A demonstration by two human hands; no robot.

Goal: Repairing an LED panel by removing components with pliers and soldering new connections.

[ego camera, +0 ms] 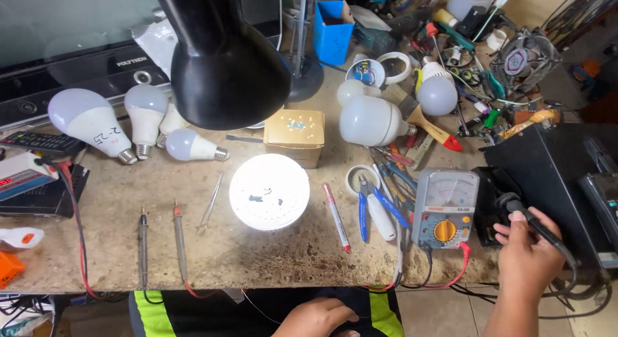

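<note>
Right now the left hand (317,316) rests low by the lap, fingers curled loosely, holding nothing. Far up from it, the lit LED board (270,191) shines on the surface (116,247). The right hand (529,254) has its fingers wrapped around the soldering iron (529,218), just beside the multimeter (445,209). Its hot tip could burn skin or melt the red wire (465,260) close by.

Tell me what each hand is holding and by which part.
The right hand grips a soldering iron by its black handle, the tip in its stand. The left hand holds nothing that shows, resting below the bench edge.
</note>
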